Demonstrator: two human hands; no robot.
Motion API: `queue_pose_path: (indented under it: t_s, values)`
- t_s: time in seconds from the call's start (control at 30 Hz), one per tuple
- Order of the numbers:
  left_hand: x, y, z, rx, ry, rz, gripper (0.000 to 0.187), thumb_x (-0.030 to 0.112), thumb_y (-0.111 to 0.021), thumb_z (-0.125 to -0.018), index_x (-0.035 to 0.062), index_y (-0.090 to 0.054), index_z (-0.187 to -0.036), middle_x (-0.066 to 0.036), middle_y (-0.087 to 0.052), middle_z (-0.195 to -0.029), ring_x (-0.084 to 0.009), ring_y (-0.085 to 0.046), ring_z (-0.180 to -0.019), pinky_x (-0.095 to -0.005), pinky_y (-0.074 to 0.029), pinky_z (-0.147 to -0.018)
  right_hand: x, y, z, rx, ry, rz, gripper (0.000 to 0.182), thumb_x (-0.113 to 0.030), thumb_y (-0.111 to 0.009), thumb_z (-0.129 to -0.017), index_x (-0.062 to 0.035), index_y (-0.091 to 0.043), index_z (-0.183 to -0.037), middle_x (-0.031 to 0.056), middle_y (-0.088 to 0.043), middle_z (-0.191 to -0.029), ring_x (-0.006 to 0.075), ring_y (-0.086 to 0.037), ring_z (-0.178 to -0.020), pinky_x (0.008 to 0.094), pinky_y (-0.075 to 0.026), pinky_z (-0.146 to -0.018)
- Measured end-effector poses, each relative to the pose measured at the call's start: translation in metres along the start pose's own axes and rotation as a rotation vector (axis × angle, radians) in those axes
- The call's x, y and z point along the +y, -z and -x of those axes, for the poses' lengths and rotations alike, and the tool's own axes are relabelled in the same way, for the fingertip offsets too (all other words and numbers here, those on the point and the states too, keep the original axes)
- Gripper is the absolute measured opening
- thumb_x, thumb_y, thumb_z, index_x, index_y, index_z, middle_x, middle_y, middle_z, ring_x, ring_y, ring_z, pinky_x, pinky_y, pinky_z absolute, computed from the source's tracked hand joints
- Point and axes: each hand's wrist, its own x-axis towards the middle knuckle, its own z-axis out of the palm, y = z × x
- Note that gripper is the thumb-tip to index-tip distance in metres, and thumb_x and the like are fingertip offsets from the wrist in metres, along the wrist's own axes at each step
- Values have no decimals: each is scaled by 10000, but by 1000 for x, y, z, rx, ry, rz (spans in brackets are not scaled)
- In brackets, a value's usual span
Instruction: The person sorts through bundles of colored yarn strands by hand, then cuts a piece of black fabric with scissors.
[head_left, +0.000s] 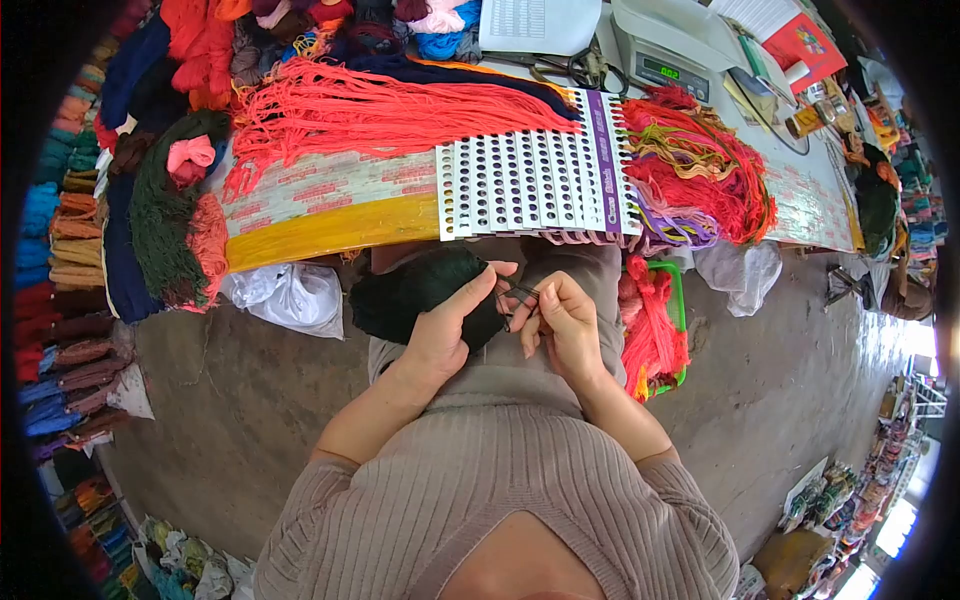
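A thick dark green skein of thread (415, 290) lies across my lap. My left hand (452, 318) is closed around its right end, with the thumb on top. Close beside it, my right hand (562, 325) pinches dark strands (518, 292) that run between the two hands. Just past my knees, on the table edge, several white punched thread cards (510, 185) overlap, with a purple strip along the right side. Coral-pink threads (380, 110) stretch leftward from the cards, and dark navy threads lie behind them.
A digital scale (675, 65) and scissors (590, 70) stand at the back. Mixed red and yellow threads (700, 165) lie right of the cards. Below hangs a green basket (683, 325) with coral thread. White plastic bags (295, 298) sit under the table. Colourful skeins (70, 240) line the left.
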Motion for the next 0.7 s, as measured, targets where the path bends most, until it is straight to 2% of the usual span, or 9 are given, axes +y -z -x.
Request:
queue_pose_path:
  t_s: [0.27,0.5,0.7]
  values:
    - [-1,3,-1,45,-9,-32,283,206,-509,-923,-3,-589,-1096,-1,-540,-770,-76,-487,-671,-217,-404,-643,-1,-4,2,39,-52,25,287,-285,-373,-982,-43,-457,-852,70,-502,-578,93,-369,-386,194,-299,-365]
    - [-2,5,-2,26,-20,-45,290,189,-497,-924,-17,-567,-1116,2,-506,-705,-70,-440,-593,-224,-370,-568,-4,-7,3,60,-59,42,296,-294,-378,-981,-53,-461,-832,31,-454,-560,73,-353,-391,192,-257,-350]
    - [-3,5,-1,34,-10,-24,285,204,-504,-928,5,-582,-1118,19,-519,-723,-53,-435,-604,-202,-360,-575,-2,-7,2,72,-68,12,298,-292,-375,-983,-50,-457,-828,25,-437,-554,73,-348,-391,195,-250,-349]
